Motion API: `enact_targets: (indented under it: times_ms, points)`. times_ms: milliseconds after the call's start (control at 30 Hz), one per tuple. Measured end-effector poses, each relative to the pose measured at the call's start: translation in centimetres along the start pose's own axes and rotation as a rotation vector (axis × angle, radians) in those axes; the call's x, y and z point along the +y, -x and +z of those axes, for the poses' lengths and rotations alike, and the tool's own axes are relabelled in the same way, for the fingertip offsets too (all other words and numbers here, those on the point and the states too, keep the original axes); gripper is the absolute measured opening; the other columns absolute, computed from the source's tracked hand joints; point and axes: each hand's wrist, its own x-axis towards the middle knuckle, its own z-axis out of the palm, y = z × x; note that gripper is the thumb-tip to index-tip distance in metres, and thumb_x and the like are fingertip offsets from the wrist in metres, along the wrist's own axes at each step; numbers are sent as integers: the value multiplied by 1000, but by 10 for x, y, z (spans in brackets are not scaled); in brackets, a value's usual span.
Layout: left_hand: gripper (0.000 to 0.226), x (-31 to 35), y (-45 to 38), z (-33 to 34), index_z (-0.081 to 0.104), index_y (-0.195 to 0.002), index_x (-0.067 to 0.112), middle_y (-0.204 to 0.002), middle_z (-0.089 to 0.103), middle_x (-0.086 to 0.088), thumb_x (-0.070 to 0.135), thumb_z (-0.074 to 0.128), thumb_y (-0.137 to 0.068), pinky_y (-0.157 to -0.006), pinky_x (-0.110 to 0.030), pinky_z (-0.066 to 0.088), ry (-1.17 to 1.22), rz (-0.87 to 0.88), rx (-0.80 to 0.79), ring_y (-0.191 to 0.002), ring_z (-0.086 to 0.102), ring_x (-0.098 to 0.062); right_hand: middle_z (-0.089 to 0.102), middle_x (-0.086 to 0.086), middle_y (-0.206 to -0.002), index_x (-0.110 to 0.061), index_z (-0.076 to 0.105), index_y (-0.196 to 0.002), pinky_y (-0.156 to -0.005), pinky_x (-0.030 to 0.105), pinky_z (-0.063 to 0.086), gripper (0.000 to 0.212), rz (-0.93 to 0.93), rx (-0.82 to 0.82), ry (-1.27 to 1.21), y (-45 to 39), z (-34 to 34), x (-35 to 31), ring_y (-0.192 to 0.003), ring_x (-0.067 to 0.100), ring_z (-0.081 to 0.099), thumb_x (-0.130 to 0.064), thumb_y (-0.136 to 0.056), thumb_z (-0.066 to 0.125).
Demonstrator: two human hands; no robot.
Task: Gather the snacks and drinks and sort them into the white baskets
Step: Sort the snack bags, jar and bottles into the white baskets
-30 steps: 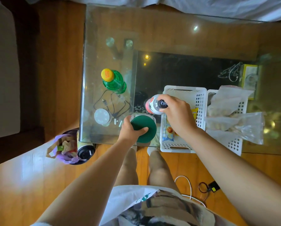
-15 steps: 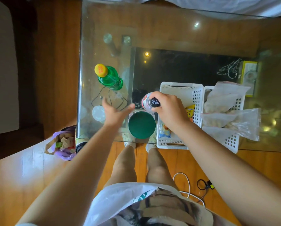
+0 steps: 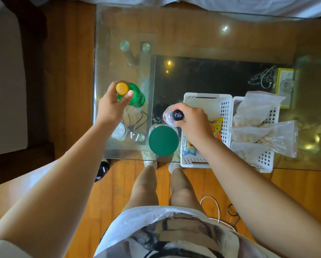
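Gathering drinks: left hand (image 3: 111, 105) grip closes round the neck of the green bottle (image 3: 134, 95) on the desk's left side, right hand (image 3: 192, 121) grip clamped on the clear bottle (image 3: 170, 116) just left of the near white basket (image 3: 208, 98); next, both probably go in.
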Motion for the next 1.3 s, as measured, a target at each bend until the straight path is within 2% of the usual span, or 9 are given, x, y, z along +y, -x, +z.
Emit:
enact_targets:
  times_ms: [100,333,667,767,833,900,1067,1200,1300]
  points:
    - [31,-1,19,10,56,-117,17,-106,61,-2,25,62,-87,-80,-22,48,-19,12,-120,-97,55,-17,66,11,-114,-22,58,-116,-82,39,55,35,5,18,-7,1,1,-1,-102,30,61,-13,-83,66]
    - [35,0,50,34,55,-118,21,-104,58,3,31,63,-86,-91,-38,49,-69,35,-245,-99,57,-22,67,12,-110,-22,59,-115,-79,41,57,34,0,40,-2,2,2,-3,-99,31,62,-12,-83,66]
    - [38,4,51,34,54,-119,23,-103,56,7,35,64,-84,-83,-34,49,-138,72,-314,-96,56,-19,66,11,-112,-20,59,-117,-79,39,55,35,-1,65,-17,2,3,-3,-102,31,60,-11,-83,65]
    - [58,-6,48,34,45,-131,26,-120,51,9,29,71,-79,-94,-30,42,-104,40,-332,-115,50,-16,61,8,-124,-19,48,-129,-88,36,50,54,46,80,-162,5,9,0,-114,27,56,-10,-80,69]
    - [86,-19,50,37,27,-143,25,-145,37,5,23,77,-74,-106,-31,34,-59,-29,-320,-131,36,-13,49,5,-139,-18,36,-138,-100,35,44,72,133,138,-327,13,18,5,-128,22,46,-10,-77,73]
    - [99,-35,54,45,17,-147,19,-155,24,-4,20,79,-70,-113,-37,29,-77,-153,-305,-140,28,-19,41,6,-144,-15,30,-141,-104,33,38,78,262,134,-390,24,33,12,-132,22,39,-12,-77,73]
    - [78,-61,67,73,28,-144,11,-138,50,-12,16,71,-79,-101,-37,43,-162,-400,-437,-125,48,-29,41,11,-145,-16,22,-146,-104,40,41,76,544,-185,-496,37,61,22,-130,27,43,-22,-84,65]
    - [75,-63,66,79,28,-144,12,-134,51,-15,10,68,-81,-93,-50,50,-89,-486,-392,-120,51,-35,27,3,-153,-22,15,-147,-106,32,33,85,378,95,-501,28,51,13,-138,21,29,-22,-81,68]
    - [68,-61,65,79,33,-140,13,-128,51,-17,6,66,-82,-81,-54,55,-53,-515,-389,-113,53,-37,35,3,-148,-28,28,-143,-104,33,39,74,195,172,-465,12,36,6,-136,20,33,-19,-82,67]
